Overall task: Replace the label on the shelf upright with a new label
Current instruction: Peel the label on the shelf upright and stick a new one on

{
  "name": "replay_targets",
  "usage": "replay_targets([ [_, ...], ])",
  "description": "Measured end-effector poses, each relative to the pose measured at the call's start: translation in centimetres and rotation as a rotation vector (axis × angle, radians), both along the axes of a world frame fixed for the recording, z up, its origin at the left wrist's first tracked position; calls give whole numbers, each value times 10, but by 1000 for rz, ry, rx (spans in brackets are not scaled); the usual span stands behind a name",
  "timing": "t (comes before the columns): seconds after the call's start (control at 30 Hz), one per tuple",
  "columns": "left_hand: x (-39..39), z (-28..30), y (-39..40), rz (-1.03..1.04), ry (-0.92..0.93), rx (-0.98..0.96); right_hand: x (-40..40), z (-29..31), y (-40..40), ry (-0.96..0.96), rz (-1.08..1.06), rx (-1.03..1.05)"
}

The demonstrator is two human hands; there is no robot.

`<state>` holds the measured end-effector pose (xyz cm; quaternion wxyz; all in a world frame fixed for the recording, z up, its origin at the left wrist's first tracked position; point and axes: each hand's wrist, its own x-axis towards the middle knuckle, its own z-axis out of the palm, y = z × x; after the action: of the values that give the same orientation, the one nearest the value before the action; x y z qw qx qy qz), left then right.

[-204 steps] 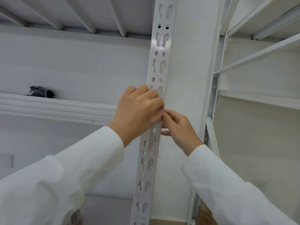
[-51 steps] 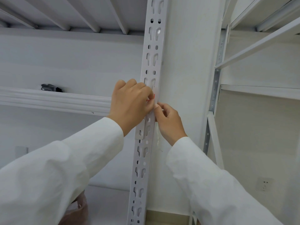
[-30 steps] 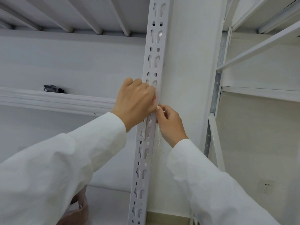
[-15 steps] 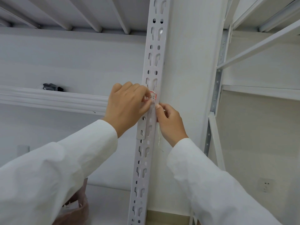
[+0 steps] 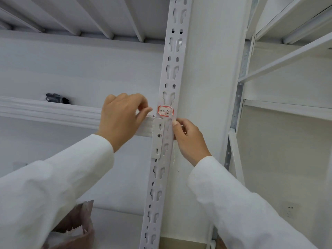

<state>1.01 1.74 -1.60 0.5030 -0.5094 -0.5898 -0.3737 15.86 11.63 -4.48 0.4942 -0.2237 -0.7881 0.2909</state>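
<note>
A white label (image 5: pixel 165 111) with a red border and the handwritten mark "4-2" is stuck on the front of the white slotted shelf upright (image 5: pixel 172 56), just above a beam bracket (image 5: pixel 158 139). My left hand (image 5: pixel 122 119) hovers just left of the label with its fingers loosely curled, the index tip close to the label's left edge and holding nothing. Just below and to the right of the label is my right hand (image 5: pixel 188 139), fingers curled, with one fingertip touching the upright's right edge. I see nothing held in it.
A white shelf beam (image 5: pixel 53 112) runs left from the bracket, with a small dark object (image 5: pixel 56 98) on the shelf behind it. A brown open bag (image 5: pixel 77 229) sits at the lower left. Another white rack (image 5: pixel 287 56) stands to the right, above a wall socket (image 5: pixel 290 211).
My left hand has drawn back to the left off the upright, uncovering the red-bordered label that it was pressing. My right hand has stayed at the upright's right edge.
</note>
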Motion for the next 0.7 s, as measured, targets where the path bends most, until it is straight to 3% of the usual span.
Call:
replay_targets([
  [0.1, -19, -1, -4, 4, -74, -6, 8, 3, -9, -95, -184, 268],
  [0.23, -24, 6, 12, -56, -265, -86, 13, 18, -19, 54, -325, 607],
  [0.37, -21, 8, 23, -85, -431, -165, 9, 38, -12, -70, -442, 945],
  [0.7, -22, 2, 16, -219, -508, 4, -5, 50, -12, -184, -526, 1223],
])
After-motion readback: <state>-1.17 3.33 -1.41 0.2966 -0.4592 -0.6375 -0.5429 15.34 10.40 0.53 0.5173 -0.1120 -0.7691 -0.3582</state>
